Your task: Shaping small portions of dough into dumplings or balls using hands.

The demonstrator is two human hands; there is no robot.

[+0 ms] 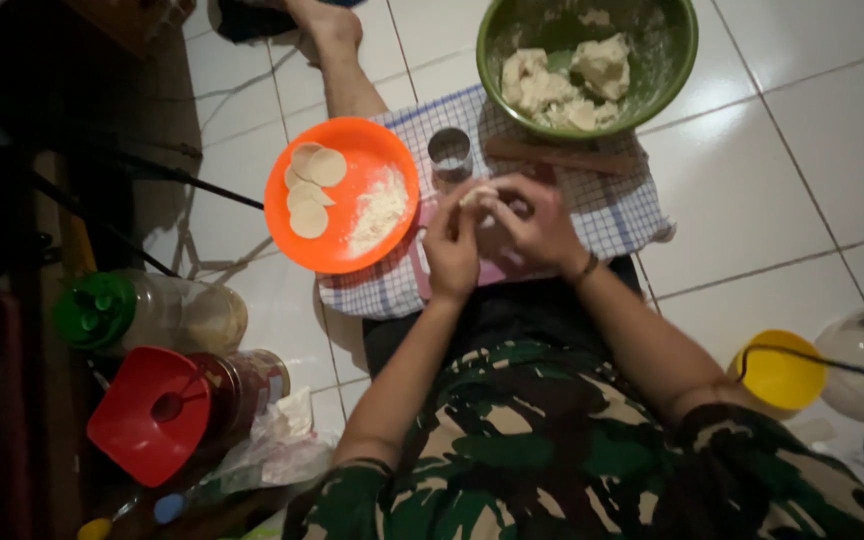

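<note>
While both hands meet over a checked cloth [624, 215] spread on the white tiled floor, the left hand [452, 245] and the right hand [537, 225] are pressed close together, fingertips pinched on a small pale piece of dough [476, 195] held between them. Just beyond the fingertips stands a round metal cutter [449, 153], and next to it, past the right hand, lies a wooden rolling pin [562, 155]. Farther out beyond the right hand sits a green bowl [687, 50] holding lumps of dough. To the outer side of the left hand rests an orange plate [347, 250] bearing flat dough rounds [310, 187] and a heap of flour [380, 210]. Well off to the right of the right forearm is a yellow container [780, 378].
</note>
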